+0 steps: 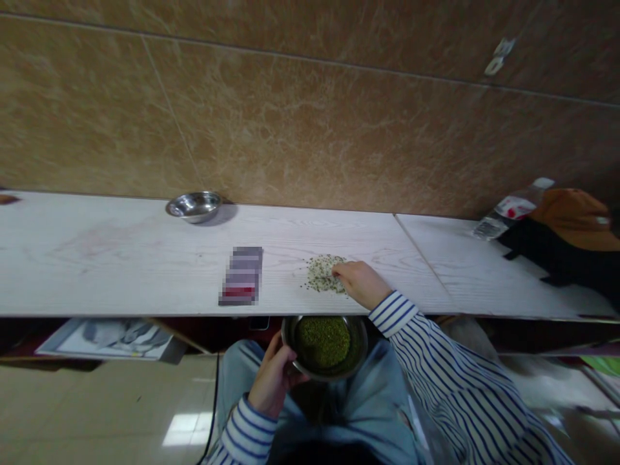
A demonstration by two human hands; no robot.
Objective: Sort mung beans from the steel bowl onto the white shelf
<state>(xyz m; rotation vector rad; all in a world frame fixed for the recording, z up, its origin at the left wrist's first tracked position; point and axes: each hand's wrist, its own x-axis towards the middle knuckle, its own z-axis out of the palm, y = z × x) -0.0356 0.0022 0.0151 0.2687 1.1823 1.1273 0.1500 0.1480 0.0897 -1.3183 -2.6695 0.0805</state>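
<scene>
Grains (322,274) seemingly being picked over: bowl (359,345) gripped by left hand (275,376), right hand's (361,283) closure indiscernible; fine pinching likely required.

Green, olive green, were the grains (323,341), silver the bowl (359,350), green-flecked white the pile (320,271), whitish and wood-grained the table (121,258), with blue stripes across white sleeves (450,361), pale blue jeans (372,413), and brown marbling all over the wall (290,123)!

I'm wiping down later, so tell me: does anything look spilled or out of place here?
Mainly the mixed white and green grains: they lie loose on the table rather than in a bowl, with strays around the pile. The right hand touches them, so it may be deliberate.
</scene>
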